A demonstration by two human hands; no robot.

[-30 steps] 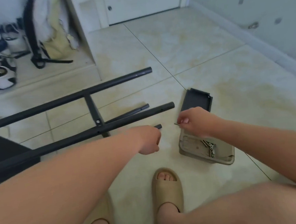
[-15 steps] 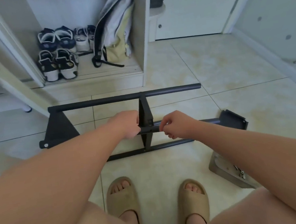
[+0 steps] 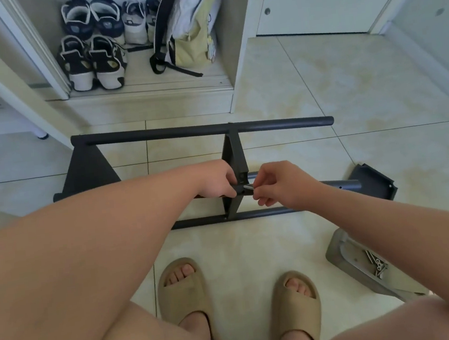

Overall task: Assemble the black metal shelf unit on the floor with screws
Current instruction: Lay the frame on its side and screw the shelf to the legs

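Small grey tray (image 3: 335,255) on the floor (image 3: 320,92) off to the right, with a little pile of silver screws (image 3: 376,265) sitting at its near end, nothing else in it that I can make out. A black lid (image 3: 375,182) lies just behind it, at the end of the frame's middle tube. Up top there's an open cupboard (image 3: 151,103) holding a few pairs of shoes (image 3: 92,59) and a backpack (image 3: 191,36) leaning on its right wall. The frame (image 3: 200,131) itself is matte black metal, lying flat on the tiles right in front of the slippers (image 3: 183,291): long round tubes running left to right, a flat crossbar (image 3: 234,152) joining them in the middle, and a triangular plate (image 3: 89,169) at the left end. The left hand (image 3: 216,180) has its fingers curled round the middle tube right at the crossbar. The right hand (image 3: 279,185) is mostly closed, thumb and forefinger pinching one small screw (image 3: 248,186) with its tip at that same joint, just beside the left fingers.
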